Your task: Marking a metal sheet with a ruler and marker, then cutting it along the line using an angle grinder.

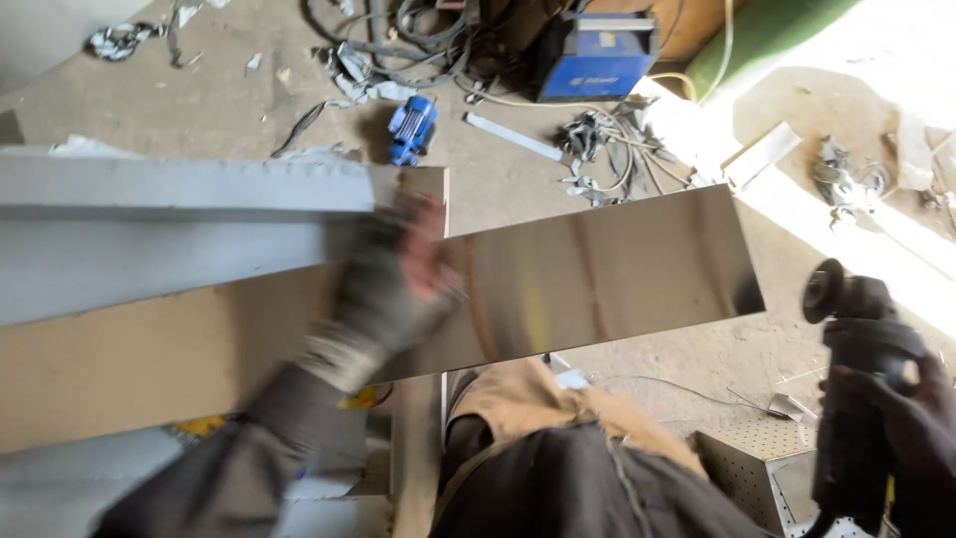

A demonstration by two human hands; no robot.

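Note:
A long shiny metal sheet [617,269] lies across the workbench and juts out to the right over the floor. My left hand [393,284], in a worn grey glove, presses flat on the sheet near its middle; the hand is blurred. My right hand [896,418], in a dark glove, grips a black angle grinder [856,339] at the lower right. The grinder's disc points up, a little to the right of the sheet's free end and apart from it.
A grey metal profile [179,184] lies on the bench at the left, over a brown board [129,359]. On the dusty floor are a blue welding machine [596,55], a small blue motor [411,128], tangled cables [418,30], metal scraps and a perforated plate [757,468].

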